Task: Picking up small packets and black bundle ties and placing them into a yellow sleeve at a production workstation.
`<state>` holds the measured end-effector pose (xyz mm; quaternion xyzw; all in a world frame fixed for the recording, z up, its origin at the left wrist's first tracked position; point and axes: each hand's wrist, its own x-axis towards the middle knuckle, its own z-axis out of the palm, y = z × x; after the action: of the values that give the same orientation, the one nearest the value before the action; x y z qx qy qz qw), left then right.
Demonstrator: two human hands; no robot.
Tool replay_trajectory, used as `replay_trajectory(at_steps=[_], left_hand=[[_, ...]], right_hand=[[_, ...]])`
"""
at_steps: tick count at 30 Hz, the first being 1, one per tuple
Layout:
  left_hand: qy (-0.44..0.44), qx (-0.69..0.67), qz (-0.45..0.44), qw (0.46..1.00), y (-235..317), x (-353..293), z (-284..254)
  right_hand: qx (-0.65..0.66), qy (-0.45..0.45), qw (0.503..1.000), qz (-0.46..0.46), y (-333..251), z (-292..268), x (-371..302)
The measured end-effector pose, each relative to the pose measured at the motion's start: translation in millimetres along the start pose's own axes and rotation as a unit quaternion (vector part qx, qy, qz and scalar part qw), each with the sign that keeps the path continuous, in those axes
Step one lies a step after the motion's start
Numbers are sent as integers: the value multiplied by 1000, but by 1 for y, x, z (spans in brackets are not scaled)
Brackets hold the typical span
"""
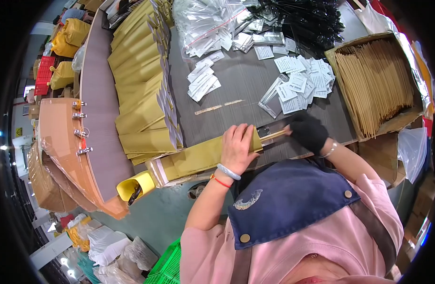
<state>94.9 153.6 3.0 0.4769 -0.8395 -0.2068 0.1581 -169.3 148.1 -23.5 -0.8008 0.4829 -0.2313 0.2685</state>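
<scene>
long mustard-yellow paper sleeve [198, 158] lain flat at desk [246, 80] front edge, long axis left-right | left hand [237, 147] spread, pressed on its right mouth | black-gloved right hand [307, 131] pinching thin wooden sticks [273, 136], just right of mouth, in line with axis

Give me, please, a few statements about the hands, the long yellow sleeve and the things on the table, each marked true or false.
1. The left hand presses flat on the long yellow sleeve. True.
2. The right hand is bare. False: it wears a black glove.
3. The right hand holds wooden sticks at the sleeve's open end. True.
4. The cardboard box on the right holds white cards. False: it holds thin brown sticks.
5. A stack of yellow sleeves lies left of the hands. True.
</scene>
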Motion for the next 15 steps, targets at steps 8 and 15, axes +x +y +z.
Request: replay_trajectory(at_steps=[8,15], left_hand=[[-63,2,41,997,6,25,-3],[-228,108,57,966,15,37,-61]], right_hand=[[270,-23,954,131,-49,24,23],[-124,-88,988,-12,-44,-19,20]])
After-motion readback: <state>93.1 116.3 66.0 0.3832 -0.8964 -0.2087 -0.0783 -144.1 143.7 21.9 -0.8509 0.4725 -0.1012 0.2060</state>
